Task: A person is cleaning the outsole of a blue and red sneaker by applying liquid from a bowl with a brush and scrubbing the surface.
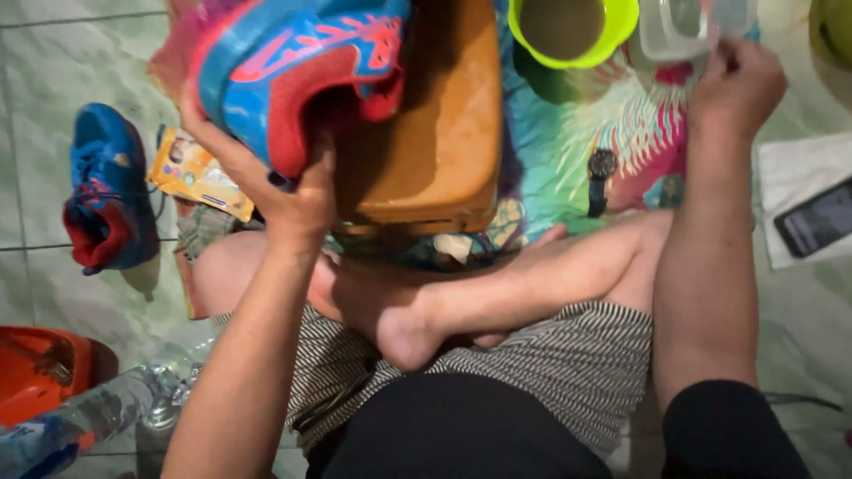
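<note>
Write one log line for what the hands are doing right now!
left hand: holds blue-and-red shoe | right hand: touches clear plastic container | second shoe: on floor | posture: sitting cross-legged

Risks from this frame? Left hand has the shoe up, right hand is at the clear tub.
1. The left hand grips the blue-and-red sports shoe only at its opening, lifted over the brown wooden block; it may slip and drop.
2. The right hand reaches for the clear plastic container beside the lime-green plastic bowl, which could get knocked over.

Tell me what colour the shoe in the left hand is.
Blue with red and pink patches; the shoe shows best in the head view.
</note>
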